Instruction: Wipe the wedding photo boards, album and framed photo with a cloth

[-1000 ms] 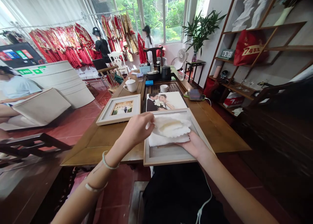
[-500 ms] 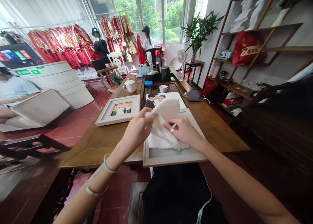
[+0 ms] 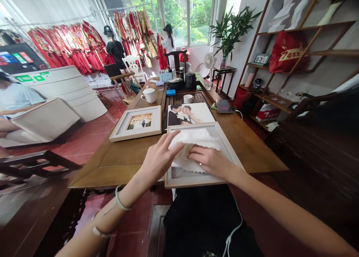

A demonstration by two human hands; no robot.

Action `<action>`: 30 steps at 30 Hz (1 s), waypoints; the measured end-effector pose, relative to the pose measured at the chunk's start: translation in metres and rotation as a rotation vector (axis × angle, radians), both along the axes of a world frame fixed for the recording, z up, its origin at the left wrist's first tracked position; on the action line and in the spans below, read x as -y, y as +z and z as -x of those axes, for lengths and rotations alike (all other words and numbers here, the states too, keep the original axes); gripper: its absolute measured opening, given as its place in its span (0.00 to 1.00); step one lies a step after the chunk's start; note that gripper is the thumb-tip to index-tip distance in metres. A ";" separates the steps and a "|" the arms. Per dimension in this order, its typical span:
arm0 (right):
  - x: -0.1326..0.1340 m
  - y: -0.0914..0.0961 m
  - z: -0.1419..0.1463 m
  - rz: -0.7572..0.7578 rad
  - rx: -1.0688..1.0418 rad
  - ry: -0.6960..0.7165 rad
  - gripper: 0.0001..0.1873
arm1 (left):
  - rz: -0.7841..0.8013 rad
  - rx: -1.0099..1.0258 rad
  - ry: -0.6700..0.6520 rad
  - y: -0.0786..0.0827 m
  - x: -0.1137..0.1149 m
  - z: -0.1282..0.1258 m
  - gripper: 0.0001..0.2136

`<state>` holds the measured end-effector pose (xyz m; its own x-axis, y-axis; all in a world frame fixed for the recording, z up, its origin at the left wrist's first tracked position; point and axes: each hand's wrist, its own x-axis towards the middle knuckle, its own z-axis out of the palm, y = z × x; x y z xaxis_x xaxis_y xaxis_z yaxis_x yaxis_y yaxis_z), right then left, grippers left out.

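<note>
A white cloth [image 3: 193,136], folded and with a wavy edge, lies on a light wooden picture frame [image 3: 167,182] in front of me. My right hand [image 3: 210,160], with a ring on one finger, presses down on the cloth, its fingers close together and bent into the folds. At the cloth's left side is my left hand [image 3: 161,153], thumb and forefinger spread apart; whether it touches the cloth I cannot tell. Behind the frame lies a wedding photo print [image 3: 200,113]. A second framed picture [image 3: 137,123] rests to the left.
Farther back on the wooden table [image 3: 112,165] stand a white lidded cup [image 3: 149,95], a small white cup [image 3: 188,99], a blue box [image 3: 171,92] and a dark pot [image 3: 190,80]. A phone-like device [image 3: 226,105] with a cable lies at the right edge. Other people stand by the clothes racks.
The cloth, lifted and hanging between both hands before, now lies folded flat on the frame. My left hand has let go and spread its fingers; my right hand has come down onto the cloth.
</note>
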<state>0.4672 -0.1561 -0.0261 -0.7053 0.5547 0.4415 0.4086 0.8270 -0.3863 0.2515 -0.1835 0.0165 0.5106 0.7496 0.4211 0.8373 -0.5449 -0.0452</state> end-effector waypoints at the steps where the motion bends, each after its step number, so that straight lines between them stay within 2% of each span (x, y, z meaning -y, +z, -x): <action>1: 0.003 -0.005 0.000 0.033 -0.006 0.024 0.25 | 0.006 -0.025 -0.020 -0.002 0.000 -0.001 0.11; 4: 0.003 -0.016 -0.003 0.041 -0.017 0.031 0.27 | 0.038 -0.017 -0.034 -0.006 -0.001 0.000 0.10; 7: -0.001 -0.020 -0.012 -0.020 0.017 -0.118 0.27 | 0.039 -0.050 -0.050 -0.004 -0.001 0.005 0.12; 9: -0.002 -0.017 -0.020 -0.064 0.033 -0.188 0.24 | 0.010 -0.133 -0.049 -0.003 -0.001 0.011 0.13; 13: 0.001 -0.006 -0.032 -0.214 0.014 -0.087 0.18 | -0.022 -0.279 0.061 -0.009 0.003 0.023 0.13; 15: 0.006 -0.004 -0.033 -0.254 -0.049 -0.022 0.18 | -0.006 -0.296 0.037 -0.012 0.005 0.026 0.13; 18: 0.015 -0.009 -0.029 -0.206 -0.204 -0.043 0.14 | 0.016 -0.261 -0.105 -0.011 0.010 0.025 0.05; 21: 0.023 -0.015 -0.024 -0.120 -0.241 -0.123 0.07 | -0.008 -0.229 -0.229 -0.010 0.012 0.019 0.08; 25: 0.030 -0.013 -0.029 -0.040 -0.235 -0.151 0.09 | -0.129 -0.275 -0.391 -0.025 0.007 0.010 0.07; 27: 0.034 -0.008 -0.039 0.035 -0.283 -0.199 0.10 | -0.160 -0.280 -0.416 -0.035 0.002 0.005 0.08; 30: 0.040 -0.001 -0.058 0.124 -0.388 -0.314 0.09 | -0.159 -0.294 -0.376 -0.042 -0.006 -0.003 0.06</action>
